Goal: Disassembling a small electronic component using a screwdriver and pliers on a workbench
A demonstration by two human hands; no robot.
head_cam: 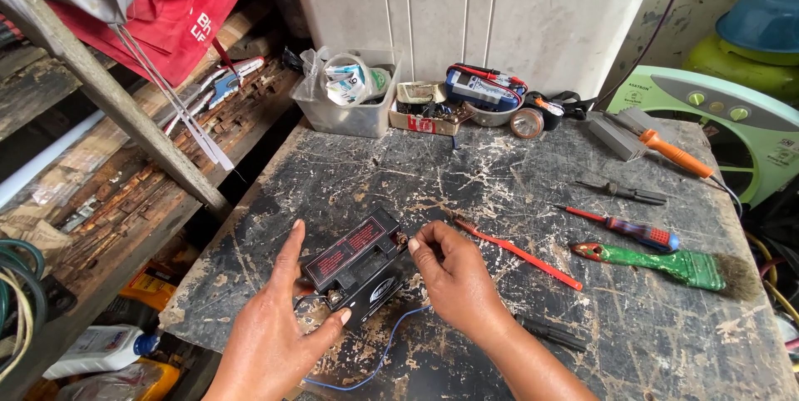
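A small black battery [356,270] with a red label on its top face lies tilted on the worn, paint-flaked table [499,176], held between the two hands. The left hand [279,326] braces it from the near-left: thumb pressed against the lower front corner, fingers extended and open along the left side, not wrapped around the case. The right hand [454,280] sits just to the battery's right, fingertips pinched narrow at the upper right corner by a terminal; what they pinch is too small to tell. A thin blue wire [379,363] runs from beneath the battery, under the right wrist, toward the near edge. Just beyond the right hand lies a red toothbrush [520,253]; a dark pen-like tool [549,333] lies beside the right forearm. Farther right are a green-handled paintbrush [666,264], a red-and-blue screwdriver [628,230], a black screwdriver [624,192] and an orange-handled tool [674,154]. Well beyond both hands, against the wall, stand a clear plastic bin [349,101] and a small open box of parts [424,110].
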